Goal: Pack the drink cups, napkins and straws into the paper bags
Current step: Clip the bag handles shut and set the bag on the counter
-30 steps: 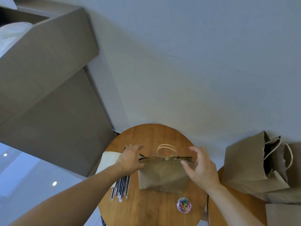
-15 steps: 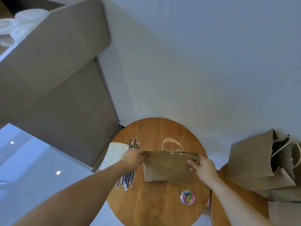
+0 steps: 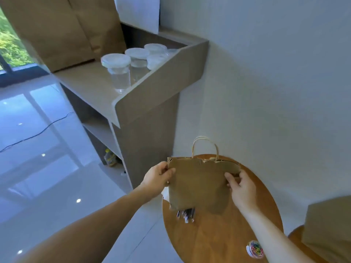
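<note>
We pinch the paper bag (image 3: 199,185) by both upper edges, left hand (image 3: 158,176) and right hand (image 3: 241,186) curled round it | bag held flat above the round table (image 3: 218,242), partly covering the straws (image 3: 186,215) | lidded drink cups (image 3: 117,69) on the counter ledge (image 3: 89,84)

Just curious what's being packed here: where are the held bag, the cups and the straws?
bag (image 3: 199,186): head view, middle of its front face.
cups (image 3: 116,60): head view, lid of the nearest cup.
straws (image 3: 186,215): head view, ends showing below the bag.
</note>
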